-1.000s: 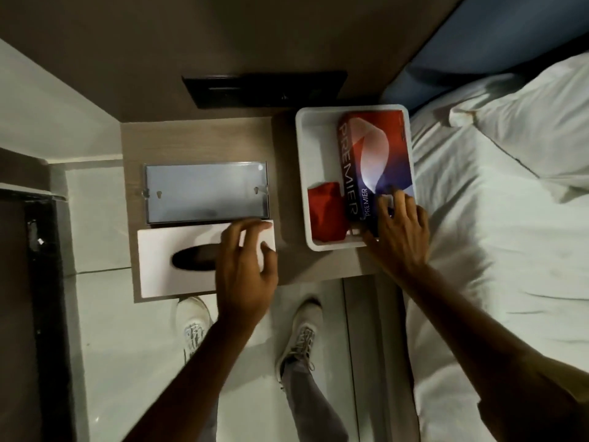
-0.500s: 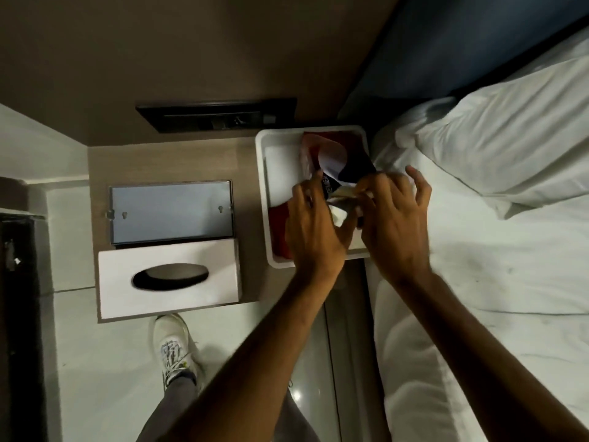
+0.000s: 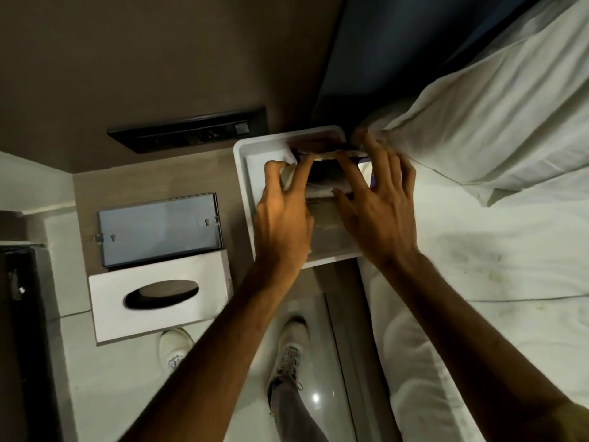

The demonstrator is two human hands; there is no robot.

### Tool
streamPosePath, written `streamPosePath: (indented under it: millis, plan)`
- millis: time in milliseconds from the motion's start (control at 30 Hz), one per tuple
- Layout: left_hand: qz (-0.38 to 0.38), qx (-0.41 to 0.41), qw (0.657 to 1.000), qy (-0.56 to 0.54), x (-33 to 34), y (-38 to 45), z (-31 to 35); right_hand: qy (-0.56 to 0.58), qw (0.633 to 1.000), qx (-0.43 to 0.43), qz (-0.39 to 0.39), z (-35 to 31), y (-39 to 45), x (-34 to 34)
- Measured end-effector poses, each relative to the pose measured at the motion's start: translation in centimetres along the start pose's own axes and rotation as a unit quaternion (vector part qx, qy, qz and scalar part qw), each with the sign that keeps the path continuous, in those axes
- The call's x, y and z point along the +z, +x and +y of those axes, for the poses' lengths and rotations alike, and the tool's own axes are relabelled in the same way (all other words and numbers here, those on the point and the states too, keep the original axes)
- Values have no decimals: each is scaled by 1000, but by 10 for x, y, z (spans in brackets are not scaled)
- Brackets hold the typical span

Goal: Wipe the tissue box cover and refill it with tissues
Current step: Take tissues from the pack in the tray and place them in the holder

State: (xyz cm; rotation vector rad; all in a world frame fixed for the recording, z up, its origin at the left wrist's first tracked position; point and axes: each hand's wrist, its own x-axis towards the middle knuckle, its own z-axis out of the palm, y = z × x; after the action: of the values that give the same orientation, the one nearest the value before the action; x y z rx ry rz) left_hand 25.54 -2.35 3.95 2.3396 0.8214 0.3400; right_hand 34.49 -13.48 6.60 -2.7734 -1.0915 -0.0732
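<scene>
White pillow [image 3: 497, 116] on the bed [image 3: 497, 269] — black socket panel [image 3: 191, 130] on the wall.

Left hand [image 3: 282, 223] and right hand [image 3: 379, 215] reach forward side by side, fingers spread.

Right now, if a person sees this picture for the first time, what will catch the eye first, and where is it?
First the two bare hands, left hand and right hand, close together over the white tray at the back of the bedside table, working at a tissue pack inside it. Next, the white tissue box cover with its dark oval slot, at the table's front left edge. A white pillow fills the upper right.
</scene>
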Motion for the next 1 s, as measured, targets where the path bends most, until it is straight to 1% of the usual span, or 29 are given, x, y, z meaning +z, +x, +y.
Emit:
streamPosePath:
  millis: [100,200,333,367,400,433,467,500,567,633,700,767,833,867,933,1000]
  plan:
    - [-7,9,1000,5,-1,1,-1,48,996,71,-28,9,-10,5]
    - [-10,3,1000,-16,-3,3,-2,103,988,112,-1,21,-16,4]
    - [-29,-5,999,-25,-6,4,3,53,991,123,21,25,-21,4]
    - [-33,-7,999,-26,-6,4,4,64,987,142,30,24,-19,3]
    - [-34,-12,999,-31,-6,4,5,97,982,155,47,23,-19,3]
    - [-34,-19,999,-36,-6,5,5,124,978,153,71,23,-20,3]
    - [-35,-25,998,-39,-7,6,5,112,978,147,92,23,-22,2]
    - [-37,-30,998,-41,-7,7,4,78,981,146,98,22,-22,1]
    - [-40,-29,998,-40,-8,8,3,24,984,154,83,22,-22,-1]
    - [-39,-24,998,-46,-9,8,2,54,984,155,66,18,-22,-2]
    - [-44,-24,997,-50,-11,8,0,105,987,115,51,9,-23,-2]
    - [-51,-23,997,-48,-12,10,-1,91,995,29,-5,-3,-21,-2]
    - [-53,-22,997,-52,-12,10,-1,85,991,-40,-98,-10,-10,3]
    - [-53,-21,997,-53,-11,10,-1,81,984,-56,-146,-11,-2,7]
    - [-47,-18,997,-54,-10,10,-1,53,970,-59,-231,-7,13,15]
    - [-38,-14,997,-59,-10,9,-1,26,957,-55,-282,0,22,21]
